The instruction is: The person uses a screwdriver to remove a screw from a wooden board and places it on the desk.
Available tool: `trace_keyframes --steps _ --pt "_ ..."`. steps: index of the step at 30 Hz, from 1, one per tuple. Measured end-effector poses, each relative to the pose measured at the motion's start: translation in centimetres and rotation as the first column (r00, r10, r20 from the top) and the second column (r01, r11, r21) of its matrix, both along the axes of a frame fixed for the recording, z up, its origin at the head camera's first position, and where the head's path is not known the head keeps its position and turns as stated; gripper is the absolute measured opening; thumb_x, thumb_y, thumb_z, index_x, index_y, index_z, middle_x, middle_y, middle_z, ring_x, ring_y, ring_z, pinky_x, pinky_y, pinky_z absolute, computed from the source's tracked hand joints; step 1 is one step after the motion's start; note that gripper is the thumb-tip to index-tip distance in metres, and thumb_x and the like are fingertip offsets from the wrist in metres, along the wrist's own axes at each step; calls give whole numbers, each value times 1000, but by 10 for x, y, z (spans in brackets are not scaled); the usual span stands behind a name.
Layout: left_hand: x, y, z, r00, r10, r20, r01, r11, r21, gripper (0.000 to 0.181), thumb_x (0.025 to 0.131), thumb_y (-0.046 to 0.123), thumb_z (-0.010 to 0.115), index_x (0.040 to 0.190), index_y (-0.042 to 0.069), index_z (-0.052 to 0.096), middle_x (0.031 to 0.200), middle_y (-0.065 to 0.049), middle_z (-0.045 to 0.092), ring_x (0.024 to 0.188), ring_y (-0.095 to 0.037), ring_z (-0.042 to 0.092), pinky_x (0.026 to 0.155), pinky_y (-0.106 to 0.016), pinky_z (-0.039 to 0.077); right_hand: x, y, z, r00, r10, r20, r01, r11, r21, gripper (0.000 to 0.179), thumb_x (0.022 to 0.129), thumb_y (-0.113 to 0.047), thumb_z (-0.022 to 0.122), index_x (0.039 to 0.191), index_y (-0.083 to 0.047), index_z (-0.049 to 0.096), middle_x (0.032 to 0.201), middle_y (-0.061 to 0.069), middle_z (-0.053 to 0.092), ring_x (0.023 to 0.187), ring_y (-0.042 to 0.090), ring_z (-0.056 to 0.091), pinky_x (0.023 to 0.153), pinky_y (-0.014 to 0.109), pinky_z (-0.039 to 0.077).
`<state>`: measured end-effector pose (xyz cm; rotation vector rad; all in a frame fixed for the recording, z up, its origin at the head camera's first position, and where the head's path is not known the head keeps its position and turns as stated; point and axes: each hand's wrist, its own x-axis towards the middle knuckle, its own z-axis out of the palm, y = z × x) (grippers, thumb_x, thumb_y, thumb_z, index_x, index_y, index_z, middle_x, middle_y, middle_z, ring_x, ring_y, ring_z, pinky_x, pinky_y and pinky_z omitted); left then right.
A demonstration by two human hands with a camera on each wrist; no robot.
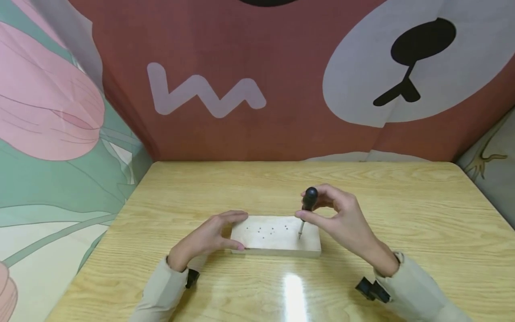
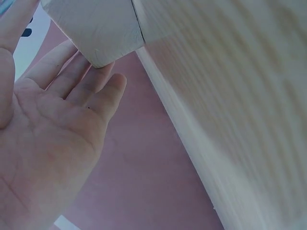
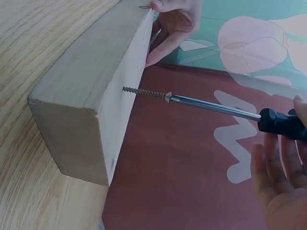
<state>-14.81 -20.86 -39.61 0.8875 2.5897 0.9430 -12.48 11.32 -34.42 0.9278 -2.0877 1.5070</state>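
Note:
A pale wooden block [image 1: 277, 252] lies flat on the table, with several small dark holes or marks on its top. My left hand [image 1: 211, 235] holds its left end, thumb at the near edge and fingers at the far corner. In the left wrist view, fingertips touch the block [image 2: 96, 28]. My right hand [image 1: 348, 223] grips the black handle of a screwdriver [image 1: 310, 199] over the block's right half. Seen from the right wrist, the screwdriver's tip meets the head of a screw [image 3: 146, 92]. That screw's point is in the block's face, and most of its thread shows.
The wood-grain table [image 1: 193, 188] extends around the block. Behind it rises a red printed backdrop [image 1: 289, 125], and a floral sheet [image 1: 48, 188] hangs on the left. Dark wrist devices [image 1: 372, 290] sit at both sleeves.

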Motion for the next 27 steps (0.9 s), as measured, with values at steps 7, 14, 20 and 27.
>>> trace_keyframes --steps 7,14,20,27 --pt "0 0 -1 1000 9 -26 -9 1000 6 78 80 35 82 144 2 50 150 -14 48 140 -35 44 112 -51 42 0 3 0 999 23 25 -22 999 -33 44 70 10 84 107 -6 67 86 3 71 75 6 67 70 20 58" --pt "0 -1 1 1000 21 1 -21 1000 20 78 79 34 82 144 2 51 149 -14 49 140 -34 44 112 -50 42 1 3 1 998 32 45 -30 998 -50 42 71 12 82 108 -4 68 87 5 73 74 7 68 69 20 58" --pt "-1 -3 -1 999 18 31 -19 999 31 79 80 34 82 145 4 50 151 -12 47 142 -33 41 114 -50 40 1 2 0 998 15 66 -14 1000 -24 38 76 9 80 107 -9 68 91 -1 73 77 8 68 72 21 58" --pt "-2 -5 -1 999 16 49 -18 999 44 78 80 33 82 145 6 50 152 -12 46 143 -33 40 114 -50 39 1 -1 -2 999 24 30 -24 1000 -16 40 73 9 82 107 -8 68 89 4 71 78 7 67 72 20 58"
